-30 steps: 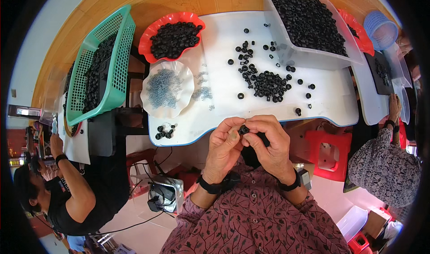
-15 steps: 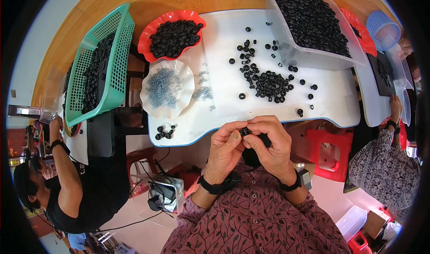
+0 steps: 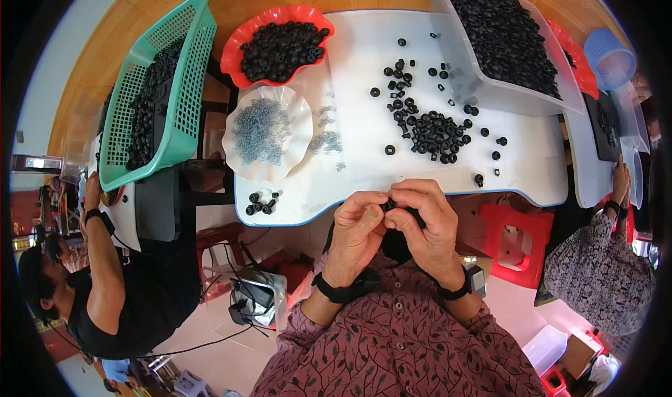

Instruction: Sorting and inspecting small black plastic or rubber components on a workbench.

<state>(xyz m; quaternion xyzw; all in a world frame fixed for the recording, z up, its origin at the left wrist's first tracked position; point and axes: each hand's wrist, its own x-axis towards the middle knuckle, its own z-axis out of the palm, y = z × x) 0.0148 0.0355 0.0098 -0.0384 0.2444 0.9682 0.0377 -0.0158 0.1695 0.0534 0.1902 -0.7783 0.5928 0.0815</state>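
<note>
Just off the table's front edge, my left hand (image 3: 355, 239) and my right hand (image 3: 425, 222) meet at the fingertips. Both pinch one small black part (image 3: 388, 204), mostly covered by the fingers. Beyond them a loose pile of small black round parts (image 3: 435, 135) lies on the white table (image 3: 364, 47). To the left stands a white scalloped plate (image 3: 302, 134) holding many tiny clear-grey springs or rings (image 3: 257, 131); more of these lie beside it. A few black pieces (image 3: 262, 205) sit near the front left corner.
Behind the plate is a red scalloped bowl (image 3: 228, 59) of black parts. A large translucent bin (image 3: 514, 99) full of them stands at back right. A green basket (image 3: 185, 117) is at left. People work at left (image 3: 140, 306) and right (image 3: 595, 271). A red stool (image 3: 514, 246) stands below.
The view has shifted slightly, so the table appears a little farther right. My hands stay together on the small black part, with a slight shift of the fingers.
</note>
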